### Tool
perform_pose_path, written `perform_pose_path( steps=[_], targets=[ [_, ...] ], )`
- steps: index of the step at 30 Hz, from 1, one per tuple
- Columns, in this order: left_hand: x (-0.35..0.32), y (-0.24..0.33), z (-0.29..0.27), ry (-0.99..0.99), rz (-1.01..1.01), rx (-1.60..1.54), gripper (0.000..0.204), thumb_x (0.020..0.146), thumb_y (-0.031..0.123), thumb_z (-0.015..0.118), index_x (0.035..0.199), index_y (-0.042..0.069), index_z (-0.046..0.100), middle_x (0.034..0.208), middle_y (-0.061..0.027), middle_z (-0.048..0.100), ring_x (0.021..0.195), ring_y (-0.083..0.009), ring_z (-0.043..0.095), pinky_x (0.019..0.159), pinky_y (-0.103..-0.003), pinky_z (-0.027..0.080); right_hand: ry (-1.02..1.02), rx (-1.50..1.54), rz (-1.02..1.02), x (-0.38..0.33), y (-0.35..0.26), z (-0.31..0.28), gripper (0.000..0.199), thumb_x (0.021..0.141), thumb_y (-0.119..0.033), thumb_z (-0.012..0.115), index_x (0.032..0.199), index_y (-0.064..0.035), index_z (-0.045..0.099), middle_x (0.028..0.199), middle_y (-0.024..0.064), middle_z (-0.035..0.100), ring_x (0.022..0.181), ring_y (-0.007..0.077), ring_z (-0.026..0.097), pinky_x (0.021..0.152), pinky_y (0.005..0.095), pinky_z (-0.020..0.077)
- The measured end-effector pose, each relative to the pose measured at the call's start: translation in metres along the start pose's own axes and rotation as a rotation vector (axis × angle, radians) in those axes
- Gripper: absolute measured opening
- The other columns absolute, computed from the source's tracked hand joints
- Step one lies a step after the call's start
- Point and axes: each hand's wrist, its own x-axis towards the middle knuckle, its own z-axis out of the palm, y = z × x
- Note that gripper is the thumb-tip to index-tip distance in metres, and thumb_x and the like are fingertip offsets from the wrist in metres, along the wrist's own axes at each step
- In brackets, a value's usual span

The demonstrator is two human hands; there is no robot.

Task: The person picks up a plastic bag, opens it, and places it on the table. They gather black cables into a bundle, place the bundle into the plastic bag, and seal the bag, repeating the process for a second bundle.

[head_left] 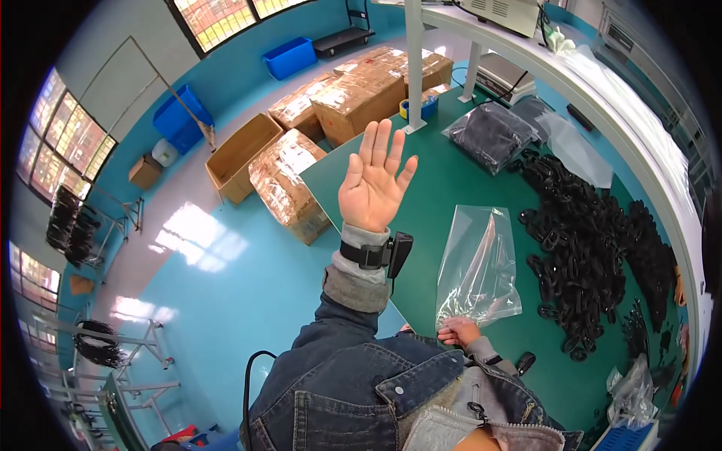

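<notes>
The left hand (374,188) is showing an empty, outspread palm at the frame's centre, while the right hand (460,331) is grasping the lower end of a clear bag (477,259) lying right of centre on the green table (415,225).

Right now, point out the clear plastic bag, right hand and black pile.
Clear plastic bag (480,261): head view, middle of its upper face.
Right hand (460,331): head view, middle of the hand.
Black pile (583,248): head view, middle of the heap.
</notes>
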Motion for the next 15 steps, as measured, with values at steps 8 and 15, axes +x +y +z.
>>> perform_pose_path(
  steps=[8, 15],
  targets=[
    [-0.05, -0.075, -0.05, 0.027, -0.87, 1.565, 0.074, 0.084, 0.035, 0.059, 0.141, 0.005, 0.022, 0.145, -0.0178, 0.025, 0.135, -0.0324, 0.022, 0.106, -0.052, 0.023, 0.0, 0.091, -0.089, 0.0, -0.003, 0.009, 0.024, 0.09, -0.016, 0.049, 0.107, -0.0023, 0.056, 0.084, 0.0142, 0.066, 0.068, 0.02, 0.067, 0.053, 0.0274, 0.0545],
    [-0.212, -0.14, -0.106, -0.633, -1.167, 2.267, 0.077, 0.075, 0.032, 0.065, 0.136, 0.001, 0.029, 0.136, -0.0282, 0.032, 0.128, -0.0421, 0.028, 0.099, -0.057, 0.025, 0.15, -0.045, -0.375, 0.003, -0.006, 0.008, 0.022, 0.089, -0.014, 0.044, 0.092, 0.0009, 0.06, 0.079, 0.0136, 0.066, 0.062, 0.0209, 0.066, 0.049, 0.0318, 0.0536]
  ],
)
